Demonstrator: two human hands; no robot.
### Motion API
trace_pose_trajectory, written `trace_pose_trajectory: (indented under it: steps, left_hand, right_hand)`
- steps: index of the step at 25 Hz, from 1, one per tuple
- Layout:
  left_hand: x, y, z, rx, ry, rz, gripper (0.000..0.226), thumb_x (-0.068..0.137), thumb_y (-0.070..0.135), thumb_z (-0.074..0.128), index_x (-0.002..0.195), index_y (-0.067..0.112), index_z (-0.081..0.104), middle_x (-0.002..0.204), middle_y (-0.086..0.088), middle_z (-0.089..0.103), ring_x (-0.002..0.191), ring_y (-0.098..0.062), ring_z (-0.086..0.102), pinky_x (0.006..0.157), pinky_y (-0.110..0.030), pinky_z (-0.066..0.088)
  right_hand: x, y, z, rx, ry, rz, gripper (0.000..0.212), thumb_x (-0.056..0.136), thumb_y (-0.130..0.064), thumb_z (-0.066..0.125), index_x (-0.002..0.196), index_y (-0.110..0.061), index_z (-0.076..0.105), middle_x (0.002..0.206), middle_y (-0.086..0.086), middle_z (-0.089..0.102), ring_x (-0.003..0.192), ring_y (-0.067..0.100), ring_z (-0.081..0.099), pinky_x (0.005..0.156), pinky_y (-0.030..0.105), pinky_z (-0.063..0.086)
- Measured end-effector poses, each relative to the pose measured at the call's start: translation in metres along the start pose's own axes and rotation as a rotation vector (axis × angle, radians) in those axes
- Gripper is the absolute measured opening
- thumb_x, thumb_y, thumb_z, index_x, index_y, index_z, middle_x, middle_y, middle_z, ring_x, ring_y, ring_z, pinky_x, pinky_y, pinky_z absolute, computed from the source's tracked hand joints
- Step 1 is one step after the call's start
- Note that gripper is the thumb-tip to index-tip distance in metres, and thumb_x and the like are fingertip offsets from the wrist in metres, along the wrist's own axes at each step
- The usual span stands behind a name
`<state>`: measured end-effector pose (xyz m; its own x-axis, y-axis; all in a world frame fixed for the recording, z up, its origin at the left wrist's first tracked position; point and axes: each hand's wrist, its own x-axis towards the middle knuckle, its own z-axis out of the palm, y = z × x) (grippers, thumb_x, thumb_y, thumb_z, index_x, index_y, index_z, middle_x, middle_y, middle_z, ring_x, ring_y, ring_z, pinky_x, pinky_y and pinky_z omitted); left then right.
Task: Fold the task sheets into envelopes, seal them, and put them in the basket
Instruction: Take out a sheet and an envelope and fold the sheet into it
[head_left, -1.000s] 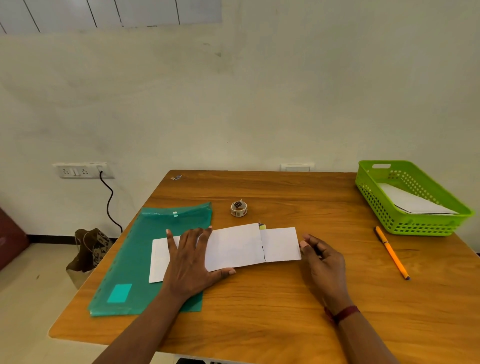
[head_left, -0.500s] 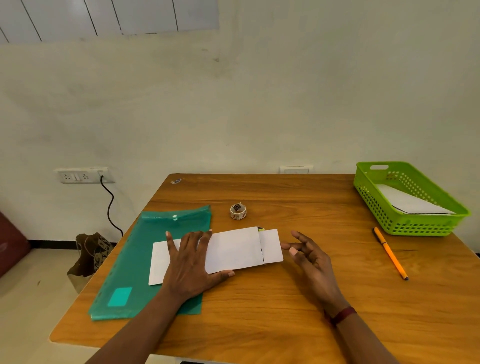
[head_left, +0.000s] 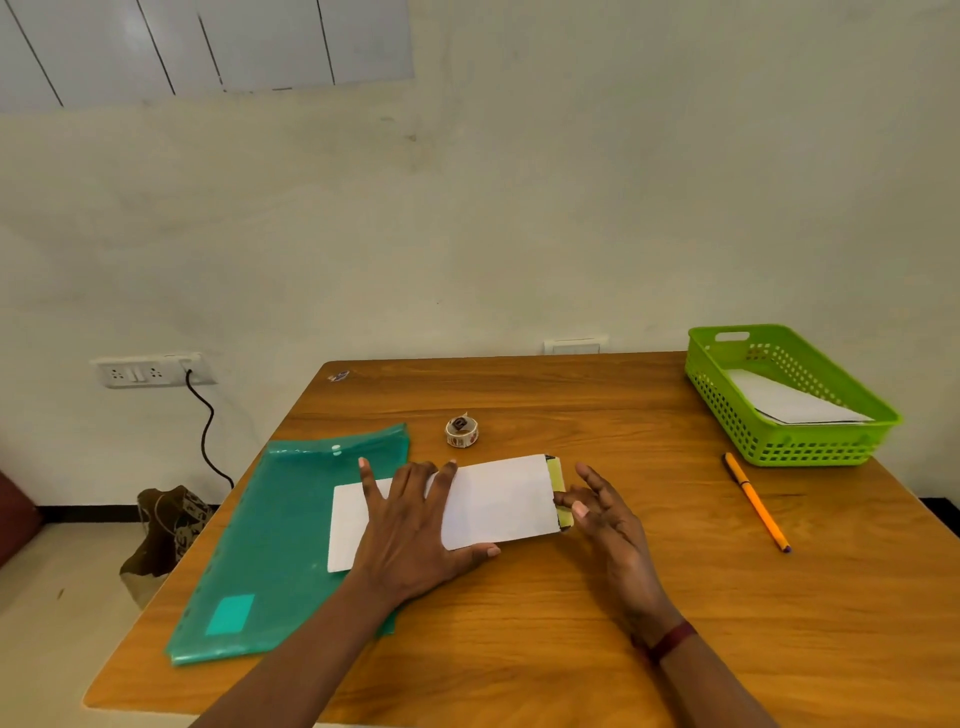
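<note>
A white envelope (head_left: 498, 501) lies flat near the middle of the wooden table (head_left: 571, 623), its left end resting on a green plastic folder (head_left: 270, 545). A yellow-green strip (head_left: 558, 491) shows at its right, open end. My left hand (head_left: 410, 525) lies flat on the envelope with fingers spread, pinning it down. My right hand (head_left: 602, 514) is at the right end, fingers apart, fingertips touching the strip. A green basket (head_left: 784, 447) at the back right holds a white envelope (head_left: 789, 402).
A small roll of patterned tape (head_left: 461, 431) stands just behind the envelope. An orange pen (head_left: 756, 501) lies in front of the basket. A wall socket with a black cable (head_left: 156, 370) and a brown bag (head_left: 166, 530) on the floor are at the left.
The folded sheet that stuck out of the envelope's right end has slid inside as my right hand pushed leftwards. Only a yellow-green strip shows now. My left hand stayed put.
</note>
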<state>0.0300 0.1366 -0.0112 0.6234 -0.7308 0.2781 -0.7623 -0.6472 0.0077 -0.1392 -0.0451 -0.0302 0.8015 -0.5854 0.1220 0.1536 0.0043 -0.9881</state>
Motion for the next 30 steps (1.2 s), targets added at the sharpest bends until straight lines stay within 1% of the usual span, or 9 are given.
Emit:
trace_pose_trajectory:
  steps: [3, 9, 13, 16, 20, 22, 26, 28, 30]
  left_hand:
    - [0.001, 0.012, -0.006, -0.003, -0.022, -0.018, 0.115, 0.062, 0.102, 0.023, 0.150, 0.028, 0.031, 0.150, -0.001, 0.040, 0.142, -0.025, 0.031, 0.110, -0.070, -0.013]
    - [0.010, 0.035, -0.010, -0.075, -0.002, -0.083, 0.114, 0.063, 0.101, 0.019, 0.153, 0.033, 0.012, 0.157, 0.001, 0.025, 0.147, -0.021, 0.018, 0.110, -0.066, -0.019]
    - [0.021, 0.046, -0.011, -0.245, 0.083, -0.146, 0.112, 0.062, 0.100, 0.028, 0.150, 0.035, 0.010, 0.151, -0.001, 0.026, 0.142, -0.023, 0.024, 0.117, -0.061, -0.006]
    - [0.029, 0.059, -0.016, -0.396, 0.158, -0.201, 0.114, 0.057, 0.100, 0.036, 0.146, 0.032, 0.017, 0.142, -0.001, 0.032, 0.133, -0.021, 0.032, 0.119, -0.056, 0.016]
    - [0.035, 0.079, -0.021, -0.539, 0.239, -0.238, 0.112, 0.054, 0.098, 0.042, 0.140, 0.029, 0.025, 0.136, -0.002, 0.036, 0.124, -0.020, 0.039, 0.104, -0.050, 0.044]
    - [0.038, 0.086, -0.027, -0.563, 0.249, -0.254, 0.110, 0.055, 0.097, 0.044, 0.138, 0.027, 0.027, 0.134, -0.002, 0.038, 0.122, -0.018, 0.040, 0.100, -0.045, 0.048]
    - [0.042, 0.087, -0.046, -0.711, 0.178, -0.318, 0.117, 0.052, 0.093, 0.056, 0.143, 0.028, 0.021, 0.141, 0.002, 0.033, 0.126, -0.016, 0.036, 0.101, -0.040, 0.046]
    - [0.047, 0.084, -0.058, -0.898, 0.142, -0.337, 0.111, 0.056, 0.084, 0.064, 0.144, 0.030, 0.023, 0.141, 0.004, 0.037, 0.125, -0.016, 0.041, 0.097, -0.036, 0.048]
    - [0.053, 0.080, -0.072, -1.041, 0.161, -0.338, 0.087, 0.070, 0.069, 0.069, 0.139, 0.031, 0.031, 0.124, 0.006, 0.050, 0.109, -0.012, 0.052, 0.084, -0.024, 0.050]
  right_hand:
    - [-0.001, -0.005, -0.001, 0.031, 0.002, 0.008, 0.089, 0.065, -0.059, 0.070, 0.143, -0.029, 0.040, 0.130, -0.011, 0.060, 0.122, 0.009, 0.054, 0.098, 0.034, 0.049]
    - [0.010, -0.025, -0.004, -0.043, 0.065, -0.071, 0.071, 0.081, -0.042, 0.072, 0.142, -0.019, 0.043, 0.128, 0.001, 0.062, 0.114, 0.009, 0.060, 0.083, 0.025, 0.053]
    - [0.017, -0.049, -0.002, -0.221, 0.206, -0.223, 0.060, 0.086, -0.026, 0.068, 0.139, -0.032, 0.043, 0.134, -0.013, 0.054, 0.121, 0.006, 0.053, 0.093, 0.029, 0.051]
    - [0.024, -0.065, 0.005, -0.264, 0.255, -0.289, 0.074, 0.085, -0.017, 0.071, 0.145, -0.034, 0.031, 0.145, -0.018, 0.037, 0.124, 0.006, 0.048, 0.092, 0.027, 0.051]
    - [0.038, -0.088, 0.021, -0.069, 0.284, -0.290, 0.080, 0.086, -0.013, 0.070, 0.149, -0.031, 0.023, 0.131, -0.014, 0.050, 0.115, 0.007, 0.057, 0.079, 0.020, 0.055]
    - [0.046, -0.099, 0.027, -0.040, 0.301, -0.289, 0.071, 0.087, -0.009, 0.068, 0.144, -0.030, 0.030, 0.128, -0.007, 0.053, 0.113, 0.010, 0.059, 0.077, 0.020, 0.056]
    - [0.060, -0.114, 0.029, -0.133, 0.298, -0.342, 0.060, 0.088, -0.005, 0.064, 0.131, -0.042, 0.043, 0.130, -0.004, 0.051, 0.115, 0.017, 0.054, 0.088, 0.035, 0.056]
    - [0.062, -0.121, 0.026, -0.156, 0.254, -0.365, 0.058, 0.088, -0.001, 0.061, 0.130, -0.039, 0.046, 0.125, -0.009, 0.053, 0.109, 0.011, 0.055, 0.085, 0.029, 0.055]
    - [0.063, -0.128, 0.025, -0.179, 0.211, -0.389, 0.057, 0.088, 0.003, 0.059, 0.131, -0.031, 0.046, 0.124, -0.018, 0.051, 0.104, -0.002, 0.053, 0.080, 0.018, 0.052]
